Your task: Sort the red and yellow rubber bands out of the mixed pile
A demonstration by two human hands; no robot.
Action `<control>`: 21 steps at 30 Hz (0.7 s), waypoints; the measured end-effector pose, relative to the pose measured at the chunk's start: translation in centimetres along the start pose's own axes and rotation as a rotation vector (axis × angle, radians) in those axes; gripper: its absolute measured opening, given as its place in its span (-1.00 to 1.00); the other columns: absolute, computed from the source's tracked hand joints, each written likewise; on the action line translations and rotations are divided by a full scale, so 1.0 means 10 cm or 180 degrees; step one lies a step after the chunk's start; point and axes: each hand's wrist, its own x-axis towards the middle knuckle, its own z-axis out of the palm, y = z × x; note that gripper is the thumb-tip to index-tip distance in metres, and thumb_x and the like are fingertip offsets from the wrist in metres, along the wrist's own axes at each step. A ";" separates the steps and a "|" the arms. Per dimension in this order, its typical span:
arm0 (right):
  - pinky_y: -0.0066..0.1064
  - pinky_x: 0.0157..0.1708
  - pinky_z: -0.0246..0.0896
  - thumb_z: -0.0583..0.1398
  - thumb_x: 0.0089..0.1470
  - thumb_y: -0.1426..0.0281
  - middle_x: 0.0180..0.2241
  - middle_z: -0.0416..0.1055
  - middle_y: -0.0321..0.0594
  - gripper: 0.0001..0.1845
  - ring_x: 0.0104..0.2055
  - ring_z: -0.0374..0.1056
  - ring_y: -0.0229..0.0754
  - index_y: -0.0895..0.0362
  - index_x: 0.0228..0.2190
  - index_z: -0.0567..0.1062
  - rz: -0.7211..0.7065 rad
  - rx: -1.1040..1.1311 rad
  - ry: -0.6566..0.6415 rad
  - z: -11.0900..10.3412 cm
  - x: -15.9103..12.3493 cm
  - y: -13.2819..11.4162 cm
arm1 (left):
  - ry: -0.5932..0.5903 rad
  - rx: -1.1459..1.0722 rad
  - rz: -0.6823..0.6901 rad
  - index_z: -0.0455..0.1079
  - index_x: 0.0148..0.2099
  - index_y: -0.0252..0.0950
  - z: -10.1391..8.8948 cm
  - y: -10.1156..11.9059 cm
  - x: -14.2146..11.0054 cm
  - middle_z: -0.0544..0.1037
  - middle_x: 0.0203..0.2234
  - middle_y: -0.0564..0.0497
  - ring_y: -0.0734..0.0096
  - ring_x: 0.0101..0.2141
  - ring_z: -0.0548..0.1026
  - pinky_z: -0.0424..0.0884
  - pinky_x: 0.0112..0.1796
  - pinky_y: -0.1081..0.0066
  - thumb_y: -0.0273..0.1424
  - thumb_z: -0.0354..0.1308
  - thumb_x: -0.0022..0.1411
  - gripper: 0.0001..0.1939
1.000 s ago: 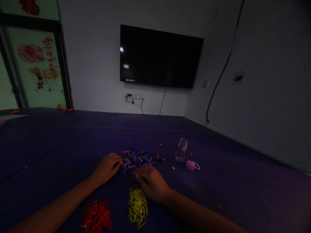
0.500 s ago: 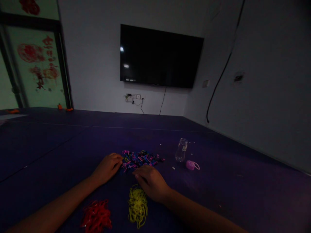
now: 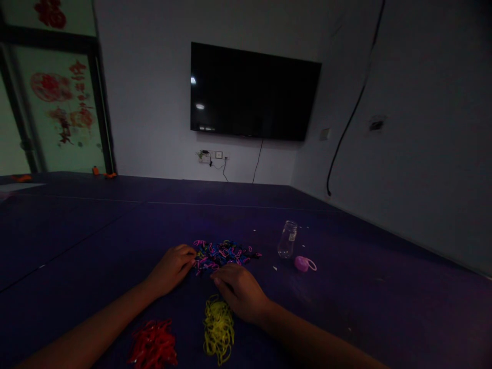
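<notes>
A mixed pile of small rubber bands (image 3: 226, 252), blue, black and pink with a few yellow, lies on the dark purple surface. At its left edge is my left hand (image 3: 173, 269), fingers curled and closed at the tips against the bands. My right hand (image 3: 242, 294) rests at the pile's near edge, thumb and fingers pinched together. Whatever either hand holds is too small or hidden to make out. Just below my right hand lies a heap of yellow rubber bands (image 3: 218, 330). A heap of red rubber bands (image 3: 154, 346) sits nearer to me, beside my left forearm.
Right of the pile stands a clear, lidless bottle (image 3: 287, 241), with a pink cap with a loop (image 3: 303, 264) next to it. White scraps (image 3: 274, 268) lie about. Beyond, a television (image 3: 253, 92) hangs on the wall, and a black cable (image 3: 346, 125) dangles at the right.
Both hands stay almost where they were, beside the mixed pile. The whole view has shifted slightly, so things appear a little lower; no band has visibly moved between heaps.
</notes>
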 end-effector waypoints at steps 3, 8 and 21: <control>-0.38 -0.20 0.20 -0.01 0.24 0.44 -0.31 0.49 -0.19 -0.71 -0.23 0.37 -0.22 0.13 -0.35 0.49 -0.0014 0.0008 -0.0015 -0.01 0.00 -0.01 | 0.0038 0.0139 -0.0213 0.48 -0.29 -0.25 0.00 -0.02 0.00 0.53 -0.28 -0.04 0.27 -0.22 0.44 0.37 -0.18 0.25 -0.48 -0.06 0.28 -0.74; -0.37 -0.18 0.21 -0.02 0.22 0.45 -0.29 0.49 -0.17 -0.69 -0.19 0.37 -0.21 0.14 -0.44 0.47 -0.0005 0.0100 0.0064 0.00 0.00 0.00 | 0.0066 0.0257 -0.0513 0.49 -0.31 -0.30 0.00 -0.05 0.00 0.53 -0.28 -0.09 0.22 -0.22 0.45 0.38 -0.16 0.20 -0.49 -0.06 0.26 -0.73; -0.39 -0.19 0.19 -0.01 0.21 0.47 -0.26 0.48 -0.17 -0.71 -0.21 0.36 -0.22 0.14 -0.41 0.48 -0.0022 0.0088 0.0024 -0.01 0.00 -0.01 | 0.0028 -0.0142 0.0200 0.39 -0.02 -0.24 -0.01 0.03 0.00 0.48 -0.13 -0.07 0.25 -0.09 0.39 0.33 -0.06 0.22 -0.40 -0.09 0.34 -0.72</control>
